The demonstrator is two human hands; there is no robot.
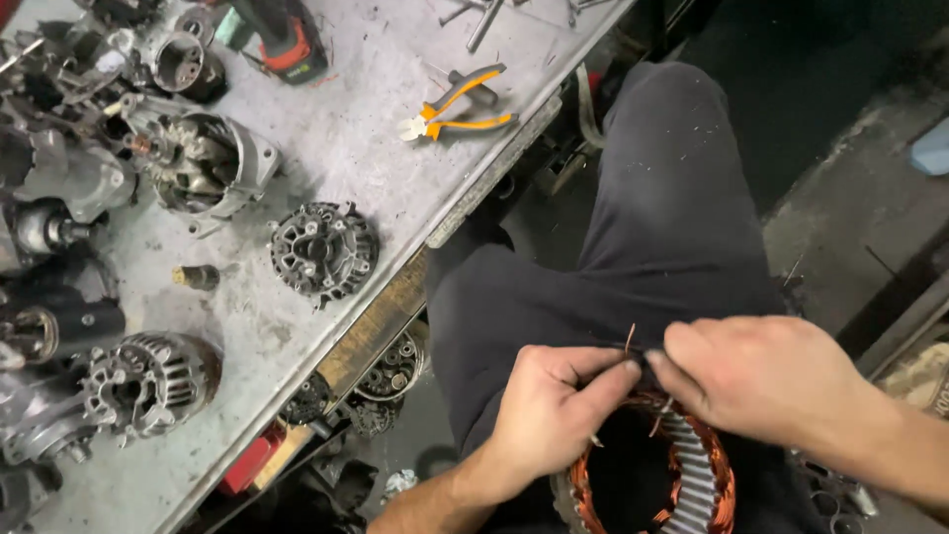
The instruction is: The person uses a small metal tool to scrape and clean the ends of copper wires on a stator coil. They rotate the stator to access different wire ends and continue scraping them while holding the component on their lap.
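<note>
Both my hands pinch copper wire ends: left hand (554, 410), right hand (756, 381), on the coil ring (692, 485) in my lap; pliers (457, 107) on bench (366, 138).

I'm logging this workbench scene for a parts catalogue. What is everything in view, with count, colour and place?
stator ring: one, copper windings and grey steel teeth, on the lap, bottom centre
copper wire end: one, copper, sticking up between both hands' fingertips
pliers: one, orange and grey handles, top centre of bench
alternator housings: several, grey, on the bench's left half
power tool: one, dark with red, top edge
workbench: one, grey, scuffed, left side
dark trousers: one pair, centre
left hand: pinching at the winding
right hand: pinching at the winding
</note>
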